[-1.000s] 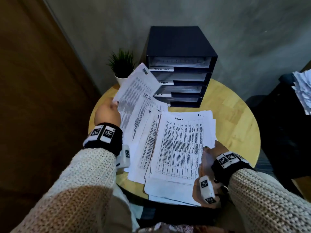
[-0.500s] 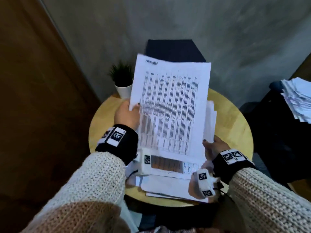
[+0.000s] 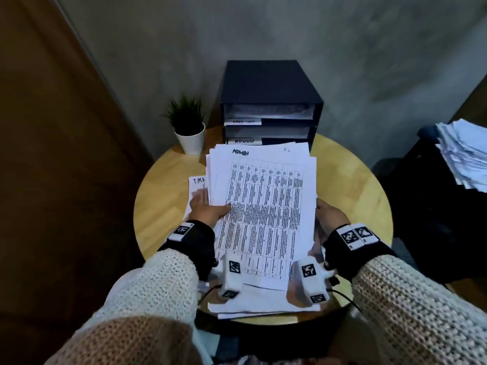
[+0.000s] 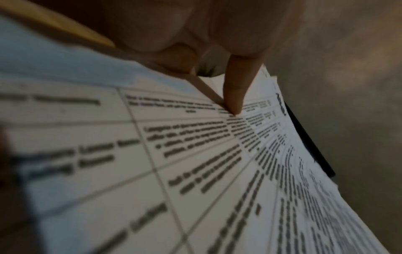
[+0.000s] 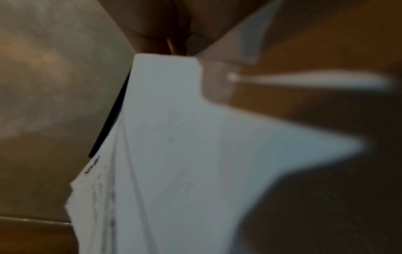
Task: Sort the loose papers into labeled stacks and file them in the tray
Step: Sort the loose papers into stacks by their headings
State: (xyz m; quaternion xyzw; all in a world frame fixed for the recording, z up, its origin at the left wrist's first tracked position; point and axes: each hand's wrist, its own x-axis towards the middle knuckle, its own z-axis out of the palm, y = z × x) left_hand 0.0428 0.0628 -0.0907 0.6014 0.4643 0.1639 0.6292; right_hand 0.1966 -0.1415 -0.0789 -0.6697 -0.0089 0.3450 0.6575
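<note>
Since the frame half a second earlier, the raised sheaf has been lowered from in front of the file tray, whose upper two shelves are again visible; both hands have come to its side edges.

Stack of papers [image 3: 263, 206] headed "ADMIN": white printed sheets with a ruled table, edges fanned and uneven, held above a round, pale wooden table [image 3: 350, 185]. Left hand [image 3: 208, 210] grips the left edge, thumb laid on the top sheet; the left wrist view shows one finger [image 4: 236, 89] pressing the printed face. Right hand [image 3: 329, 217] holds the right edge; its fingers go under the sheets and cannot be seen, and the right wrist view is blurred, showing only pale paper [image 5: 174, 137] meeting the hand.

File tray [image 3: 271, 101]: dark, box-shaped, matte, with open shelves holding paper. Upper label strip is illegible; the second reads "ADMIN". Lower shelves are hidden behind the held stack.

Sheet marked "TACK" or similar [image 3: 197, 185] lies flat on the table at left, mostly covered by the left hand and the stack. More white sheets [image 3: 263, 301] lie at the near table edge, partly covered by the wrist cameras.

Small spiky green plant [image 3: 188, 125] in a smooth white pot stands left of the tray. Ragged paper pile [image 3: 463, 156] at far right is cut off by the frame.
</note>
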